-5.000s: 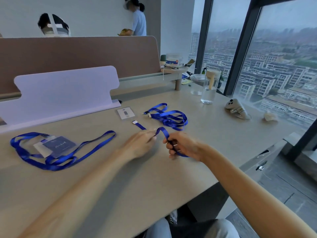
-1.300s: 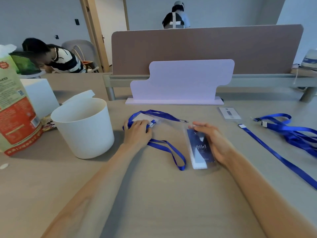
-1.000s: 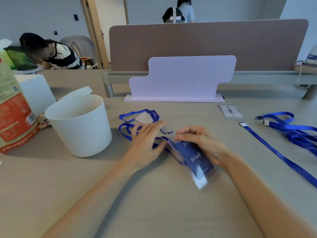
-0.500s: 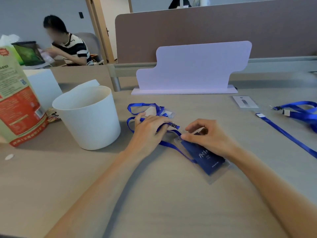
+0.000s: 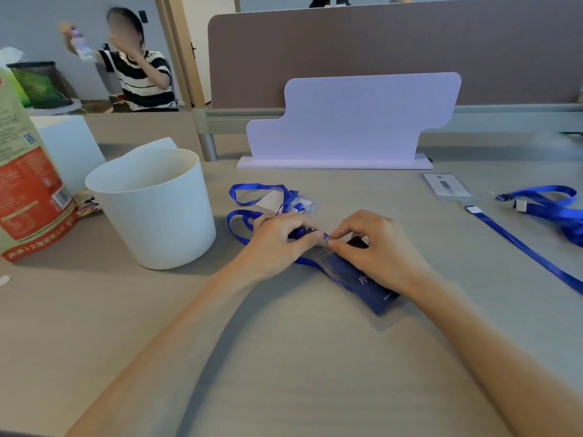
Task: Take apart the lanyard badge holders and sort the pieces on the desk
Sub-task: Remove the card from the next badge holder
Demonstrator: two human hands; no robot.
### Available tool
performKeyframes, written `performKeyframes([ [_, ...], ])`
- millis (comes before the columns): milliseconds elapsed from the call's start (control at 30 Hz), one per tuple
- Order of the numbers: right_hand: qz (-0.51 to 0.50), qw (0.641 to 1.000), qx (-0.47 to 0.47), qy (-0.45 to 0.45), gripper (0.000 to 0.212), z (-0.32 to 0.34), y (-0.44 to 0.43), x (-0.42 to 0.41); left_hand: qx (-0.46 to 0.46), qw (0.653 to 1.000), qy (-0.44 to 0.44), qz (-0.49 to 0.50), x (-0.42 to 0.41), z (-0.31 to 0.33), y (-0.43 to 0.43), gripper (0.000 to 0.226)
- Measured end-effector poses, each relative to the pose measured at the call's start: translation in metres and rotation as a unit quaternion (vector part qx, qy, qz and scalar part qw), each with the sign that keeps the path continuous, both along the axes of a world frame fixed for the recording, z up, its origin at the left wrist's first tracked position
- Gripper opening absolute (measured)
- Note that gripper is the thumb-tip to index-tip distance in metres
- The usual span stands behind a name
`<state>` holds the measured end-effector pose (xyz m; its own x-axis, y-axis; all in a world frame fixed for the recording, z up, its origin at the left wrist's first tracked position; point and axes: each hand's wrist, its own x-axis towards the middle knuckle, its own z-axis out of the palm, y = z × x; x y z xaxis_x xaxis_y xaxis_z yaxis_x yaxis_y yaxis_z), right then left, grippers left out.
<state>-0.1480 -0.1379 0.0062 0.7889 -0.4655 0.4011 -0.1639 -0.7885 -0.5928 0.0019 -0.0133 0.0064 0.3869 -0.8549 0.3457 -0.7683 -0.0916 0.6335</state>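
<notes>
A clear badge holder with a dark blue card point(image 5: 367, 287) lies on the desk in the middle. My right hand point(image 5: 375, 247) pinches its top edge. My left hand point(image 5: 279, 244) grips the clip end of the blue lanyard point(image 5: 239, 227) right where it meets the holder. Behind my hands lies a second blue lanyard point(image 5: 252, 192) with a clear holder and white card point(image 5: 271, 201). At the right lie a loose blue lanyard strap point(image 5: 523, 247), another bundled lanyard point(image 5: 549, 205) and a separate clear holder with a card point(image 5: 446, 184).
A white bucket point(image 5: 154, 206) stands left of my hands, a red and green bag point(image 5: 25, 184) and a white box point(image 5: 67, 146) further left. A white shaped board point(image 5: 350, 121) stands upright behind, before a brown partition point(image 5: 378, 42). A person in a striped shirt point(image 5: 138, 74) sits at the back left.
My hands have closed together at the holder's top; the left hand now grips the lanyard clip and the right thumb and finger pinch the holder. The view has come closer.
</notes>
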Motion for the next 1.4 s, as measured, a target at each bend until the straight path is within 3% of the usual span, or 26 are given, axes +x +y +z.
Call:
performKeyframes([
  [200,0.034,0.999,-0.034,-0.006,0.005,-0.004,-0.004,0.001,0.056,0.993,0.099,-0.015,0.001,-0.001,-0.001,0.015],
  [367,0.019,0.995,-0.096,-0.006,0.01,-0.008,-0.005,0.002,0.079,0.989,0.125,-0.031,-0.001,0.0,-0.002,0.017],
  [700,-0.016,0.977,-0.212,0.021,0.02,0.001,0.005,0.005,0.05,0.979,0.196,-0.03,-0.003,0.002,-0.001,0.017],
  [900,-0.011,0.986,-0.166,0.028,0.019,-0.002,0.005,0.003,0.053,0.975,0.212,-0.045,-0.006,0.004,-0.001,0.017],
  [1400,-0.028,0.985,-0.171,-0.013,0.021,-0.006,0.012,0.008,0.044,0.966,0.253,-0.041,-0.004,0.004,-0.001,0.015],
])
